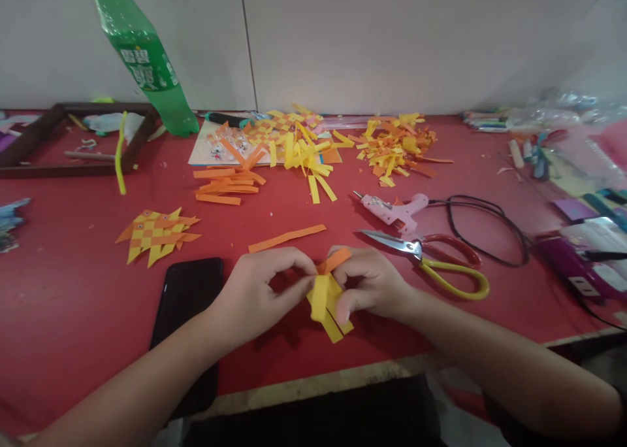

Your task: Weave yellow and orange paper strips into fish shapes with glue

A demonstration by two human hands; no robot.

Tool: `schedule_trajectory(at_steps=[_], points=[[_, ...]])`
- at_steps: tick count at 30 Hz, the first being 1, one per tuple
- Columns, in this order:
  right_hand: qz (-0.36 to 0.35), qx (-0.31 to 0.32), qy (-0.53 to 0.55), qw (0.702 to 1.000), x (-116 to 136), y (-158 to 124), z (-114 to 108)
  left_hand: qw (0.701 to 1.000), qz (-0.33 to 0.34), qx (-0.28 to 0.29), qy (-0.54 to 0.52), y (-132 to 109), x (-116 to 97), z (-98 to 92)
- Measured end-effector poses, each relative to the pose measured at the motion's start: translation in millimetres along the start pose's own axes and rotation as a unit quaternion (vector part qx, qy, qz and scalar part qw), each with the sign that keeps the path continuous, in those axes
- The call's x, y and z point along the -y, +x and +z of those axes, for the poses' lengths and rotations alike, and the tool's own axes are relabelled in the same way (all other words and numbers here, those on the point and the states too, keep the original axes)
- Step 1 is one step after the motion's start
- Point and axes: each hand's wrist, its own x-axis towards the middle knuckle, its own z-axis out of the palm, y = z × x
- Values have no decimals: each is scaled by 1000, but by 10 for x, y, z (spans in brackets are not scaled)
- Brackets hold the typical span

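Near the table's front edge, both hands work on folded yellow paper strips (327,303) with an orange paper strip (334,262) crossing them. My left hand (262,293) pinches at the left side, thumb and forefinger meeting where the orange and yellow strips cross. From the other side my right hand (372,283) grips the strips, its thumb on the yellow paper and its other fingers curled behind. Just beyond my hands lies one loose orange strip (287,237). A woven orange and yellow paper fish shape (159,233) rests to the left.
A black phone (189,303) lies left of my hands. Scissors (426,254) and a pink glue gun (394,210) with a looped cord sit to the right. Behind are orange strips (228,185), yellow strips (304,153), a mixed strip pile (396,143) and a green bottle (151,68).
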Motion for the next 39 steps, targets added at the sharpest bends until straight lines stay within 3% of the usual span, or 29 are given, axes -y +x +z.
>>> schedule_trajectory(at_steps=[4,12,17,23,29,39], points=[[1,-3,-18,1000,6,-13,-15,999,-9,-7,-37,2,-35,-3],[-56,23,-63,996,-6,-1,12,999,33,8,-14,25,-26,8],[-32,-2,-94,995,19,-12,-22,997,-27,-4,-74,10,-27,-6],[64,-100,-106,987,44,-59,-38,980,-119,-25,-156,17,-19,-8],[-24,8,-72,997,55,-10,-90,960,-186,65,-200,3,-15,-12],[10,27,-72,997,87,12,-109,977,-148,65,-138,11,-51,-17]])
